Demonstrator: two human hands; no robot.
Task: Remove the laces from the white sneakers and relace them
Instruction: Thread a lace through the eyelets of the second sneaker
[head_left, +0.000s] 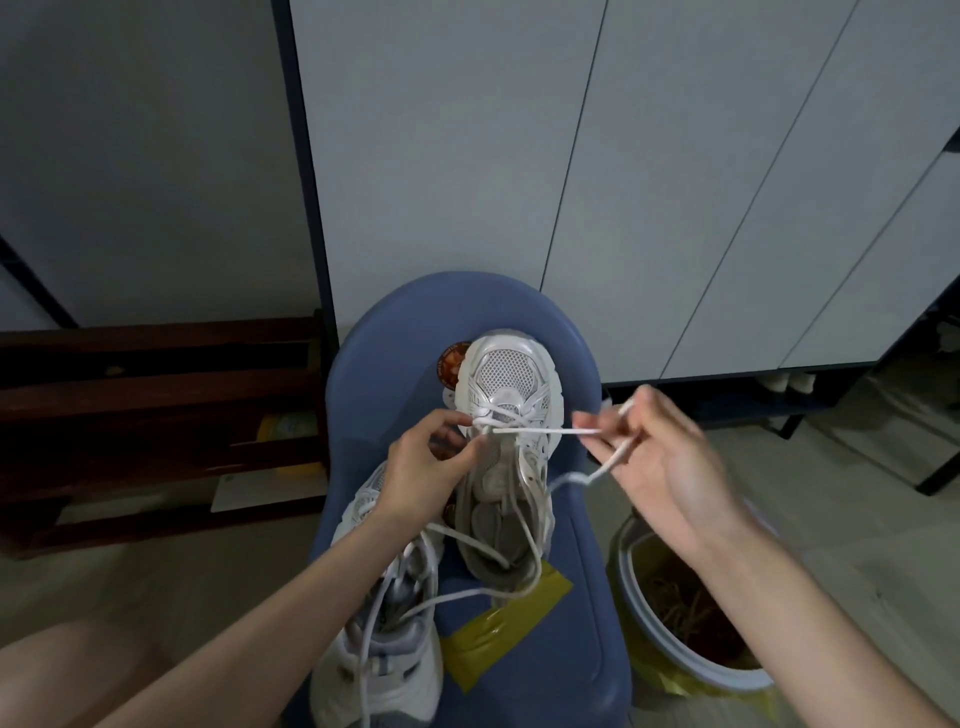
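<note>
The lace is soft, limp; our right hand pinches it near its tip, while our left hand apparently pinches it at the sneaker.

The sneaker at the centre is white, with a fine white mesh pattern over its toe and a grey lining inside. The lace running through it is white. The second sneaker, at 7 o'clock from the first, is white with grey panels and pale laces. Both sit on a blue chair seat. A round brown and orange sticker shows at 10 o'clock of the first sneaker's toe. A strip of olive-yellow tape crosses the blue seat at 6 o'clock. At 4 o'clock stands a white bucket with tan strands and dark brown inside. The cabinet doors at 12 o'clock are pale grey with dark edges.
</note>
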